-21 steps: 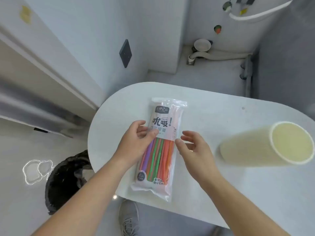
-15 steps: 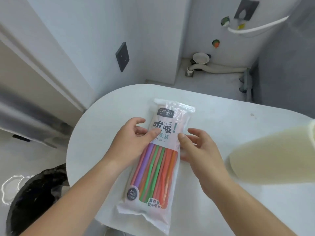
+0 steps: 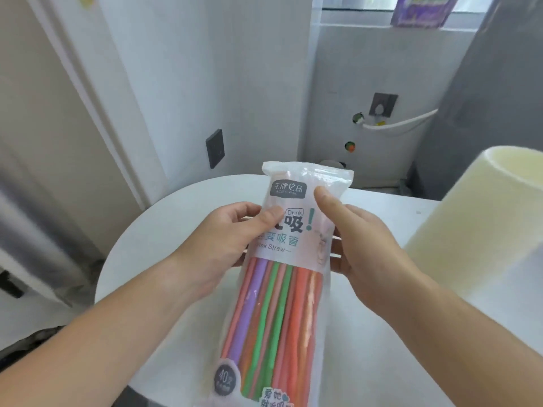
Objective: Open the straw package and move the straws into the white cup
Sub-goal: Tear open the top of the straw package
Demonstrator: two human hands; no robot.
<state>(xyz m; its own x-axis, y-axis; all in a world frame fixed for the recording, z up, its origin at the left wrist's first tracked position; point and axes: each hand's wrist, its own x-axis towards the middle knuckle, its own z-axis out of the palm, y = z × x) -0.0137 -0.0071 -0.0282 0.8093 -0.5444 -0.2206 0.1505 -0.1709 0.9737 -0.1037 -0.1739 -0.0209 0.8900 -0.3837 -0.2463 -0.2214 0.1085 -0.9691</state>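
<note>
A sealed clear straw package [image 3: 282, 289] with coloured straws inside is lifted off the white table, its top end pointing away from me. My left hand [image 3: 223, 245] grips its left side, thumb on the printed label. My right hand [image 3: 364, 245] grips the right side, thumb pressed on the front near the top. The tall white cup [image 3: 476, 230] stands at the right, close to the camera, its open mouth partly cut by the frame edge.
The round white table [image 3: 164, 236] lies under my hands, its curved edge at the left and far side. A wall with a dark switch plate [image 3: 215, 148] rises behind it. A dark bin [image 3: 17, 348] shows at the lower left.
Both hands closed on the package and raised it from the table toward me. The view tilted up, so the cup now looms larger at the right.
</note>
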